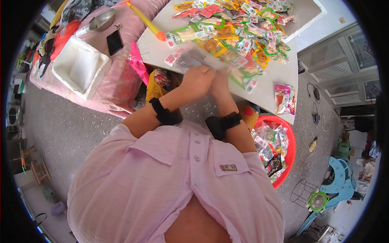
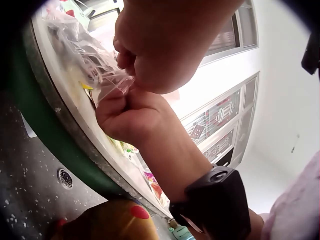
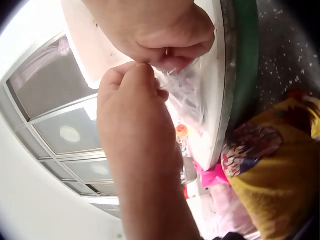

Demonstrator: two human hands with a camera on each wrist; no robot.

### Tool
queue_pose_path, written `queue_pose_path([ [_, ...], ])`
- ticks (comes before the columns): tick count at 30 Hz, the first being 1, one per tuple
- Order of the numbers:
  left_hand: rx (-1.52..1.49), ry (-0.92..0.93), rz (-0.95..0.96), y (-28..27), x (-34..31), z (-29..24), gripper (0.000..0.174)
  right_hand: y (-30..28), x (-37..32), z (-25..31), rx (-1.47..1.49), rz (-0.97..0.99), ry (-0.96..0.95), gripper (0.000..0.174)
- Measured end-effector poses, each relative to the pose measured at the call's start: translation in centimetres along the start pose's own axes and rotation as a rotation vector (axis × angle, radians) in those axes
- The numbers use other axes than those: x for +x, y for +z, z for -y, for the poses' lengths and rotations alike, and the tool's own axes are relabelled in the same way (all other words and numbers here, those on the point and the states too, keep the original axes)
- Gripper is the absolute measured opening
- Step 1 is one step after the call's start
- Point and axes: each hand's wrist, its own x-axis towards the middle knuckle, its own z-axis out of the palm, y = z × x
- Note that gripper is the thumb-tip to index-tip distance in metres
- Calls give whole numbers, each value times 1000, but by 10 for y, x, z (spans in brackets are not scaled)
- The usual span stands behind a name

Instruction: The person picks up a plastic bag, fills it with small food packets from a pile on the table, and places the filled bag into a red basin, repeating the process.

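In the head view my left hand (image 1: 196, 82) and right hand (image 1: 220, 84) meet at the near edge of the white table (image 1: 156, 54). Between them they grip the gathered end of a clear plastic bag (image 2: 82, 47), which looks blurred from above. The left wrist view has the left hand (image 2: 165, 50) above, its curled fingers against those of the right hand (image 2: 135, 117). Thin twisted plastic runs out from both fists. From the right wrist, the bag (image 3: 187, 95) hangs beside the right hand's (image 3: 160, 32) curled fingers, over the tabletop. What the bag contains is hidden by blur.
Many sealed snack packets (image 1: 239, 34) are heaped across the table, with two packets (image 1: 285, 99) at its right corner. A red basin (image 1: 292, 152) of packets stands below right. Leftward, a white foam box (image 1: 81, 67) and a phone (image 1: 114, 42) lie on pink cloth.
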Motion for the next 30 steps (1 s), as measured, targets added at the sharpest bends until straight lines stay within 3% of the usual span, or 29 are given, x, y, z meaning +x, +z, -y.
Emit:
queue_pose_path([
  [1,2,1,4,0,0,2,7,6,-3,10,-3,-84,128,12],
  [4,20,-23,77,0,-4,8,9,0,9,-8,-6,22,152,15],
  [7,2,-65,41,-1,-11,6,18,-7,8,-11,233,81,239,16],
  [10,-18,5,-135,-12,-21,1,30,-13,0,-6,474,131,330,19],
  [13,99,68,-169,-4,-35,9,39,-23,-10,7,287,37,336,23],
  [16,149,80,-236,9,-40,19,35,-30,-15,10,244,-17,304,21],
  [22,61,163,-183,3,-35,25,26,-35,-21,16,256,-112,278,19],
  [25,-34,169,-162,-19,-25,23,19,-37,-27,37,10,-134,155,21],
  [28,-281,124,-175,-43,-13,23,12,-45,-26,43,-291,-112,-249,31],
  [30,-420,31,-80,-67,-5,19,7,-39,-38,66,-553,-181,-515,44],
])
